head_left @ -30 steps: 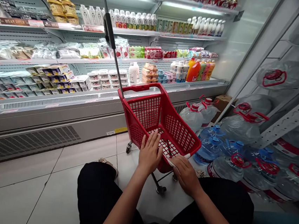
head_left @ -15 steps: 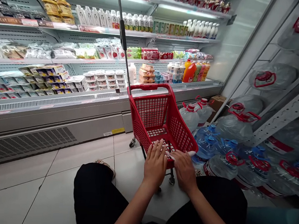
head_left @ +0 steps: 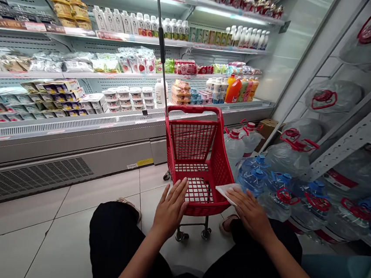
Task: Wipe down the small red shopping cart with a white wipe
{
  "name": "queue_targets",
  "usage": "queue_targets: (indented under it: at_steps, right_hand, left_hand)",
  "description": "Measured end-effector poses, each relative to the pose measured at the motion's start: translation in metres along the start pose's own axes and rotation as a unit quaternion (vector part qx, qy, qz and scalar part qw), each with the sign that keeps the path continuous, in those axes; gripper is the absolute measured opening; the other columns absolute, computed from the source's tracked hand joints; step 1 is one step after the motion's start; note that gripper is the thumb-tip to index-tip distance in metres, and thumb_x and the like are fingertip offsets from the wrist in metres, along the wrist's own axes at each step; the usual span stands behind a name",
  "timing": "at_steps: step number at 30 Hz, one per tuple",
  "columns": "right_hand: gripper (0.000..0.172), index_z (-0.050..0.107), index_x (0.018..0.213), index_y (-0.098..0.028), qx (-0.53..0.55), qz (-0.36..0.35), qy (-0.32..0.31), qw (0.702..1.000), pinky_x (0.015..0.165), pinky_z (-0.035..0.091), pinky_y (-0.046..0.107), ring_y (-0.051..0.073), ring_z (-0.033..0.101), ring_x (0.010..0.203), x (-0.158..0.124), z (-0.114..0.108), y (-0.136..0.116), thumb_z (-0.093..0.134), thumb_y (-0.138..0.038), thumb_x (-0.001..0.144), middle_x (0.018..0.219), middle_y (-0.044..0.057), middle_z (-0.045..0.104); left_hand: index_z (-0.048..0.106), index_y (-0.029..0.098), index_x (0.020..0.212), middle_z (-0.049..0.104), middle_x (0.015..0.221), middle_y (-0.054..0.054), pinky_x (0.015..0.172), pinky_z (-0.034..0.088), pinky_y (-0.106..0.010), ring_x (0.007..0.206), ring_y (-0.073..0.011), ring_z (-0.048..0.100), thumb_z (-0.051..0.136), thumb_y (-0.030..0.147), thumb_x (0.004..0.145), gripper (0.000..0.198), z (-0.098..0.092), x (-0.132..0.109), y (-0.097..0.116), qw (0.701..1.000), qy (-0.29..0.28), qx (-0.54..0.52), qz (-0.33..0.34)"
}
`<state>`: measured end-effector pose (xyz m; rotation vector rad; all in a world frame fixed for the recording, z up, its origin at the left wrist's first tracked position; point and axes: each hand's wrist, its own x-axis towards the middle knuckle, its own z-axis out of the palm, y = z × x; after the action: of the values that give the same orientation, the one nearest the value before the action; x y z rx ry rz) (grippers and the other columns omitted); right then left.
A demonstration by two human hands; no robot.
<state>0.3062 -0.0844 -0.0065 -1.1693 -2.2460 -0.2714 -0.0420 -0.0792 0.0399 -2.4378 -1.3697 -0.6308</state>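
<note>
A small red wheeled shopping basket (head_left: 221,162) stands on the tiled floor right in front of my knees, its long grey pull handle (head_left: 161,49) rising up out of view. My left hand (head_left: 169,207) lies with fingers stretched out against the basket's near left corner and holds nothing. My right hand (head_left: 251,212) presses a folded white cloth (head_left: 227,190) onto the basket's near right rim, fingers over the cloth. The inside of the basket shows only its mesh floor.
An open chiller (head_left: 75,124) with shelves of dairy packs, bottles and tubs runs along the left and back. Large water jugs (head_left: 279,187) with red and blue caps crowd the floor and rack at right. My black-trousered knees (head_left: 113,237) flank the basket.
The basket has turned to face squarely towards me and its handle swung right. My left hand slid to the near left corner; my right hand moved with the cloth to the right rim.
</note>
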Motion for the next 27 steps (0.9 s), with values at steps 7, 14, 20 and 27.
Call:
queue_targets:
  at_steps: [7,14,20,27]
  right_hand:
    - [0.066,0.022,0.168,-0.027,0.002,0.031,0.028,0.999,0.124,0.04,0.049,0.023,0.046,0.149,0.043,0.032,-0.087,0.041,-0.02,0.106,0.162,0.004,0.049]
    - [0.061,0.033,0.165,-0.023,0.041,-0.033,0.002,0.999,0.122,0.044,0.047,0.022,0.053,0.144,0.055,0.029,-0.075,0.044,-0.019,0.105,0.157,0.007,0.054]
    - [0.051,0.052,0.154,-0.026,0.064,-0.122,0.014,0.99,0.122,0.045,0.048,0.021,0.061,0.135,0.049,0.016,-0.002,0.045,-0.018,0.105,0.143,0.006,0.068]
    - [0.046,0.055,0.151,-0.028,0.073,-0.068,-0.011,0.995,0.128,0.035,0.054,0.022,0.054,0.143,0.088,0.011,0.036,0.039,-0.022,0.109,0.142,0.004,0.068]
  left_hand:
    - [0.026,0.018,0.167,0.032,0.171,-0.006,0.133,0.022,-0.045,0.16,-0.0206,0.027,0.037,0.025,0.109,0.059,0.023,0.02,0.024,0.998,0.014,0.013,-0.052]
    - [0.019,0.017,0.168,0.031,0.172,-0.006,0.131,0.027,-0.042,0.158,-0.02,0.031,0.04,0.019,0.104,0.068,0.032,0.018,0.036,1.0,0.001,-0.018,-0.02]
    - [0.019,0.02,0.168,0.032,0.171,-0.003,0.13,0.03,-0.042,0.154,-0.0185,0.039,0.04,0.017,0.105,0.067,0.02,0.012,0.024,0.999,-0.004,-0.041,-0.005]
    - [0.017,0.021,0.169,0.03,0.172,-0.002,0.131,0.027,-0.039,0.157,-0.018,0.035,0.039,0.015,0.105,0.068,0.012,0.001,0.023,0.999,-0.007,-0.044,0.024]
